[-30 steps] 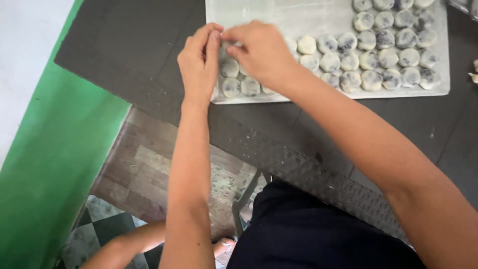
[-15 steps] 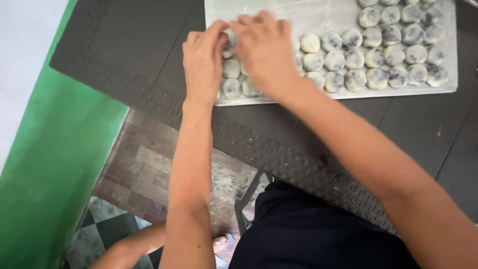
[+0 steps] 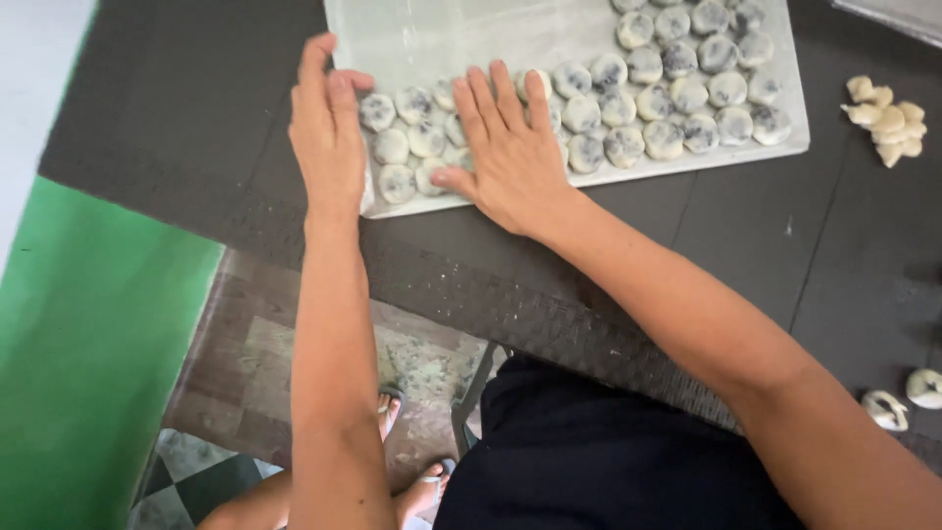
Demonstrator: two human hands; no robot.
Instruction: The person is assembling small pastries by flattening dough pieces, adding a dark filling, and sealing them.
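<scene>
A pale rectangular tray (image 3: 442,34) lies on a dark mat-covered table (image 3: 196,118). Several round white dough balls with dark speckles (image 3: 677,93) fill its near and right part in rows. My left hand (image 3: 329,132) stands on edge at the tray's left rim, fingers straight and together, beside the leftmost balls (image 3: 392,147). My right hand (image 3: 510,147) lies flat, palm down, fingers spread over the balls near the tray's front edge. Neither hand holds anything.
A small heap of beige dough scraps (image 3: 888,118) lies on the table right of the tray. Two pale pieces (image 3: 908,397) sit near the right front edge. A green surface (image 3: 78,344) and tiled floor (image 3: 275,363) lie below; feet in sandals (image 3: 392,407) show under the table.
Both hands were pinched together over the tray's left balls. They have since parted: the left now stands at the tray's edge, the right lies flat on the balls. The view shifted.
</scene>
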